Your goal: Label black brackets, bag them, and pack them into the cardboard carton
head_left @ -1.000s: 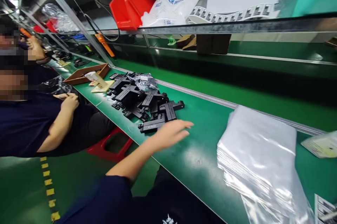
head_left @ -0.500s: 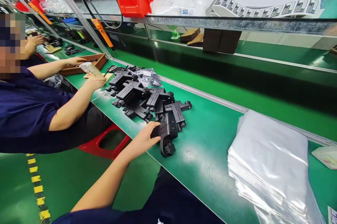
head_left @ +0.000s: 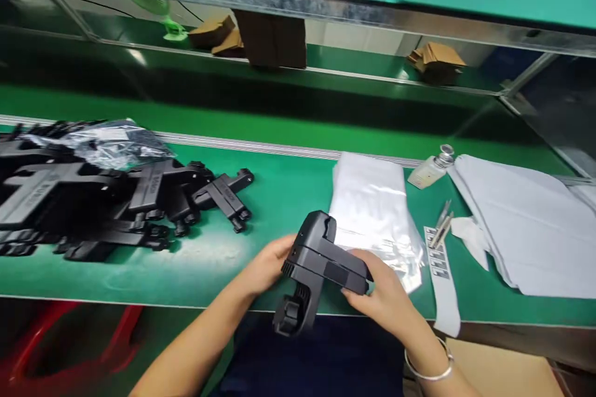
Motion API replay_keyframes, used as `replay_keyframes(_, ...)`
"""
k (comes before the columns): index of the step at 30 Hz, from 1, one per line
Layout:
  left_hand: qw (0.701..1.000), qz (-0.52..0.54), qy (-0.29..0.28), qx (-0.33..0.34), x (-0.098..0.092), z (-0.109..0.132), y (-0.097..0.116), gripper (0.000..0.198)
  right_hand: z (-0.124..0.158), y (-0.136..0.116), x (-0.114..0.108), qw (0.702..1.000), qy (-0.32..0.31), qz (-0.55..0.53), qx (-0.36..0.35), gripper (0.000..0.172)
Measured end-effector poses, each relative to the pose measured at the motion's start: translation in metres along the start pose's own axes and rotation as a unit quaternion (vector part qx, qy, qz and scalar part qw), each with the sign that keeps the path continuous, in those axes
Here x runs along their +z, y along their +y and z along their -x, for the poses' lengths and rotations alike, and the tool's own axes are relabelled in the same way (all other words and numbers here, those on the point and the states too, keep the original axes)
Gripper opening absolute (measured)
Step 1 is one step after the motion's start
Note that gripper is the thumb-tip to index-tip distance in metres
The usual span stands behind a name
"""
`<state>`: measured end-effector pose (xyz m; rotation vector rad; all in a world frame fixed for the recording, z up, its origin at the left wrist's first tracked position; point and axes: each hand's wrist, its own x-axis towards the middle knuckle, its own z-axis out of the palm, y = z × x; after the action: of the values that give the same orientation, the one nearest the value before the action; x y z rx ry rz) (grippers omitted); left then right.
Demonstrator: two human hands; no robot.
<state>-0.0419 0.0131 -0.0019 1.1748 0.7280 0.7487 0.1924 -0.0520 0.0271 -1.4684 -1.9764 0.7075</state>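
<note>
Both hands hold a black T-shaped plastic bracket [head_left: 321, 260] with a round knob at its lower end, above the table's front edge. My left hand [head_left: 269, 266] is closed on its left side, with most of the fingers hidden behind it. Around the end of the right arm of the bracket, my right hand [head_left: 384, 291] is closed, thumb underneath. Just behind the bracket lies a stack of clear plastic bags [head_left: 367, 189]. Farther left, several similar black brackets [head_left: 153, 189] are heaped on the green table [head_left: 274, 192].
A clear bag of small black parts [head_left: 125, 142] lies on the heap. To the right are a pump bottle [head_left: 431, 170], tweezers [head_left: 442, 223], a label strip [head_left: 442, 291] and white sheets [head_left: 535, 229]. A metal shelf edge [head_left: 326, 9] crosses overhead; a red stool [head_left: 69, 347] stands lower left.
The view has swung right. My left hand has brought the bracket away from the heap to in front of my body. My right hand has come into view and grips it too.
</note>
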Motion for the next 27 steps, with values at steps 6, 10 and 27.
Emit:
replay_keyframes(6, 0.995, -0.087, 0.053, 0.009, 0.013, -0.010, 0.002, 0.070, 0.022, 0.017, -0.018, 0.995, 0.014, 0.091, -0.045, 0.054)
replay_keyframes(10, 0.993, -0.080, 0.086, 0.030, 0.026, -0.008, -0.007, 0.062, 0.026, 0.030, -0.018, 0.991, 0.040, -0.076, 0.104, 0.049)
replay_keyframes(27, 0.991, -0.058, 0.122, 0.022, 0.030, -0.003, -0.013, 0.059, 0.035, 0.034, -0.016, 0.979, 0.086, -0.142, 0.122, 0.025)
